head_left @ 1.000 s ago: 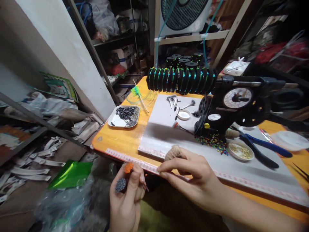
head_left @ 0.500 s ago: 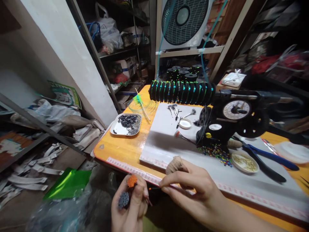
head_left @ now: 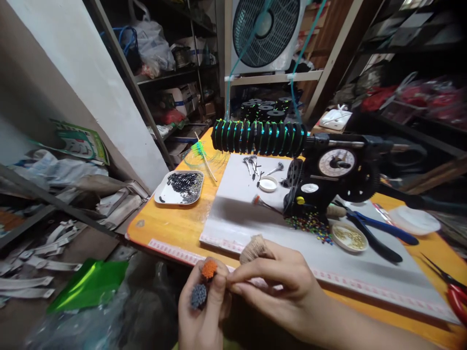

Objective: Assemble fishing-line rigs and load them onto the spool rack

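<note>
My left hand (head_left: 204, 311) is closed around two small bundles. One has an orange beaded end (head_left: 209, 269), the other a grey-blue beaded end (head_left: 199, 296); both ends poke out above the fingers. Touching it from the right is my right hand (head_left: 280, 287), its thumb and forefinger pinched together at the left fingertips. What sits in that pinch is hidden. Beige wrapping (head_left: 254, 249) covers one finger of the right hand. Beyond the hands, a black winding machine (head_left: 314, 180) carries a row of black spools (head_left: 259, 138) wound with green and blue line.
A white tray (head_left: 159, 197) of dark small parts stands left on the orange table (head_left: 146, 224). On the white board (head_left: 233, 214) are coloured beads (head_left: 310, 228), a dish of gold bits (head_left: 350, 238) and blue-and-black-handled pliers (head_left: 379, 243). Red-handled scissors (head_left: 456, 301) lie far right.
My two hands have come together; the gap with a small green-and-orange bit between them has closed. The view has swung right, so the table and machine appear further left.
</note>
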`<action>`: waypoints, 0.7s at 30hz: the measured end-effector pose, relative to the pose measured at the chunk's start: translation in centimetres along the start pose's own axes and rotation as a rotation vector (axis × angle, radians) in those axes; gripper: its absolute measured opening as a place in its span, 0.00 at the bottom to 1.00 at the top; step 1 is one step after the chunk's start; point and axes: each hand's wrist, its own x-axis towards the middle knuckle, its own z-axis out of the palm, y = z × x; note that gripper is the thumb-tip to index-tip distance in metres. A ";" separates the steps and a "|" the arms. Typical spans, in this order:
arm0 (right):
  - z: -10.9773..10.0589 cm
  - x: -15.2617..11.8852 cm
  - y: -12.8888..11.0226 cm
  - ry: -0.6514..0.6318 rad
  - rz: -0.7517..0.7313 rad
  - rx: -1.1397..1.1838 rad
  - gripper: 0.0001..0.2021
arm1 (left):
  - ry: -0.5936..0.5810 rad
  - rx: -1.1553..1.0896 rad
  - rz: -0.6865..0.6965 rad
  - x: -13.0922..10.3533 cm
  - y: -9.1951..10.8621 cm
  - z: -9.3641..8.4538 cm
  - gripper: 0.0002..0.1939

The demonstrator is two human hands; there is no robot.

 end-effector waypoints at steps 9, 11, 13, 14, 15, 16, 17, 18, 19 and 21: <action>-0.3 0.0 0.0 0.019 -0.001 -0.036 0.07 | -0.215 -0.255 0.139 1.7 2.9 -0.7 0.18; -0.5 0.2 0.1 0.045 0.018 -0.054 0.07 | -0.078 0.080 0.419 3.5 4.5 -1.8 0.20; -0.7 0.3 0.2 0.032 0.062 -0.053 0.06 | 0.003 0.492 0.632 6.0 6.2 -3.2 0.19; -0.7 0.4 0.2 0.013 0.089 -0.049 0.05 | 0.013 0.587 0.656 7.2 7.0 -3.8 0.14; -0.6 0.5 0.1 -0.008 0.116 -0.046 0.05 | 0.008 0.703 0.661 8.5 7.7 -4.4 0.12; -0.6 0.5 0.0 -0.026 0.142 -0.047 0.06 | -0.008 0.807 0.664 9.6 8.3 -4.8 0.09; -0.6 0.6 0.0 -0.037 0.163 -0.048 0.06 | -0.038 0.903 0.663 10.6 8.7 -5.1 0.07; -0.7 0.7 -0.1 -0.040 0.179 -0.049 0.06 | -0.080 0.988 0.661 11.3 8.9 -5.2 0.07; -0.7 0.8 -0.2 -0.034 0.191 -0.051 0.06 | -0.117 1.054 0.662 11.9 9.0 -5.2 0.08; -0.8 0.9 -0.2 -0.020 0.216 -0.052 0.06 | -0.160 1.145 0.670 12.3 8.8 -4.9 0.15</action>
